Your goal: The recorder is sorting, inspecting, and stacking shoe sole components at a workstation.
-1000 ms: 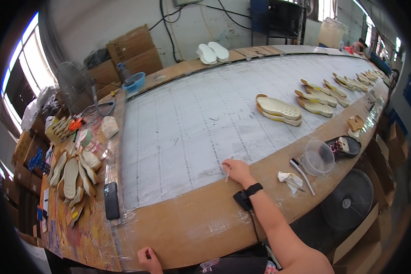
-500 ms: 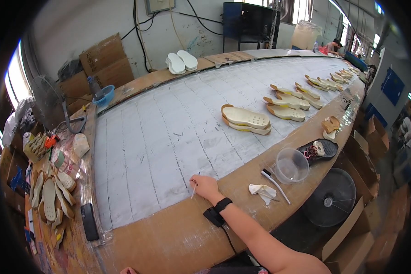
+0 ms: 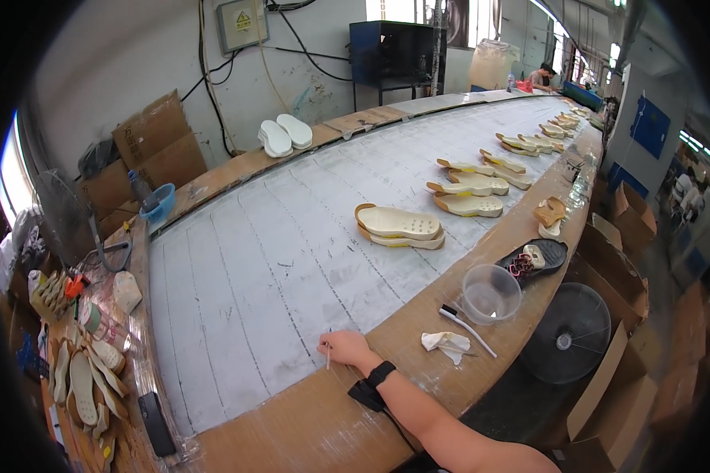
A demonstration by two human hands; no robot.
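Note:
My right hand [image 3: 347, 348] is closed in a pinch over the near edge of a white belt surface [image 3: 237, 276] marked with dashed lines. A thin white stick [image 3: 328, 361] sticks out below the fingers; its kind is too small to tell. A black band [image 3: 381, 373] circles that wrist, with a dark corded device [image 3: 366, 395] beside it. Cream and tan shoe soles [image 3: 401, 223] lie on the belt ahead and to the right, more pairs trailing off behind. My left hand is out of the picture.
On the near ledge sit a clear tub [image 3: 491, 295], a white marker with black cap [image 3: 467, 331], crumpled tissue [image 3: 447, 344] and a black sole [image 3: 535, 258]. More soles [image 3: 83, 386] crowd the left side. White soles [image 3: 285, 135] stand on the far ledge; a person [image 3: 540, 77] works far back.
The view has shifted, so the belt and soles appear further left. My right hand stays pinched on the stick near the belt's edge. A bit of my left hand has left the lower edge.

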